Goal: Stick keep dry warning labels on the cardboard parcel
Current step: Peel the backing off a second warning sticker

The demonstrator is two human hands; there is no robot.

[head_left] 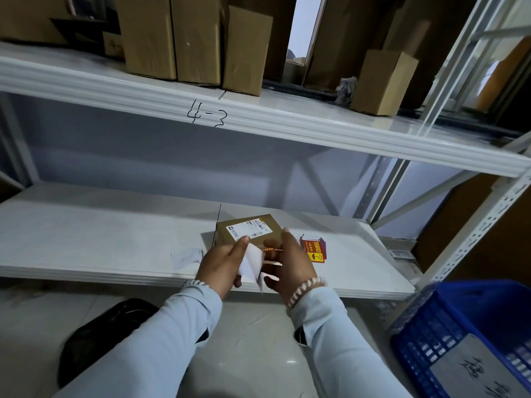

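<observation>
A small cardboard parcel [253, 229] with a white shipping label lies on the lower white shelf [100, 239]. Just in front of it, my left hand [222, 264] pinches a white backing paper [253, 262] between thumb and fingers. My right hand [290, 261] holds a red keep dry label [271, 250] at the other side of that paper; most of the label is hidden by my fingers. A small stack of red keep dry labels [314, 249] lies on the shelf right of the parcel.
A crumpled white paper scrap [186, 257] lies on the shelf to the left. Cardboard boxes [198, 41] stand on the upper shelf marked 4-3. A blue plastic crate [465, 340] is at lower right, a black bag [103, 337] on the floor at lower left.
</observation>
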